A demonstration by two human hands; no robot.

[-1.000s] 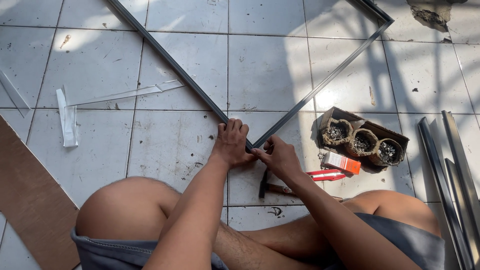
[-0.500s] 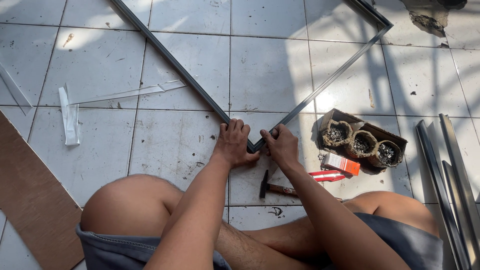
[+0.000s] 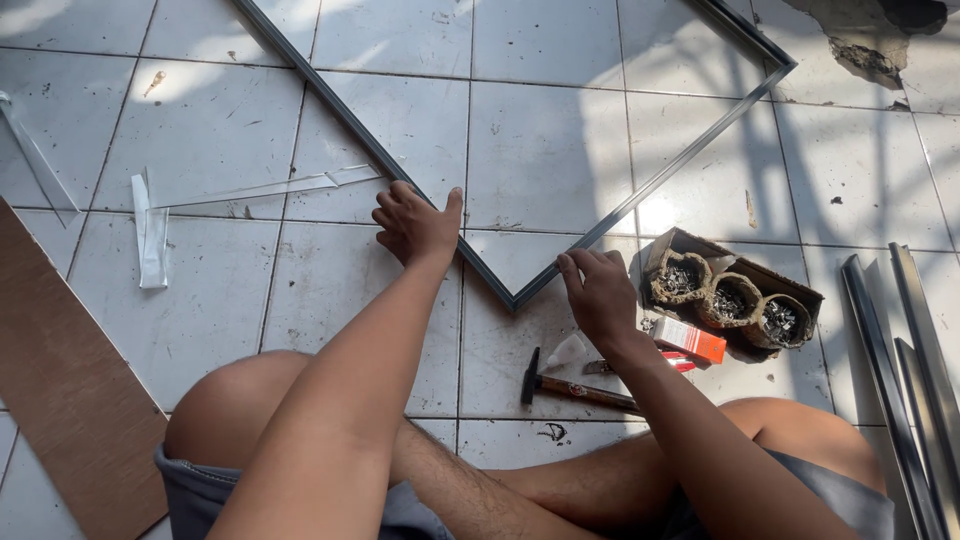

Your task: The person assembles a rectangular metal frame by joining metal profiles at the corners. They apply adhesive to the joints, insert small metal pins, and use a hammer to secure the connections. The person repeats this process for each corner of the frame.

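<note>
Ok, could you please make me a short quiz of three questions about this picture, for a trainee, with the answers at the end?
1. True or false: the left hand and the right hand both rest on the metal frame near its closest corner.
2. Which tool lies on the tiled floor just in front of the person's legs?
A. a hammer
B. a saw
C. a drill
3. Fill in: the open cardboard box to the right of the right hand holds ____ round pots of small metal parts.

Key
1. True: one hand lies on each side of the corner.
2. A, the hammer.
3. Three.
</note>
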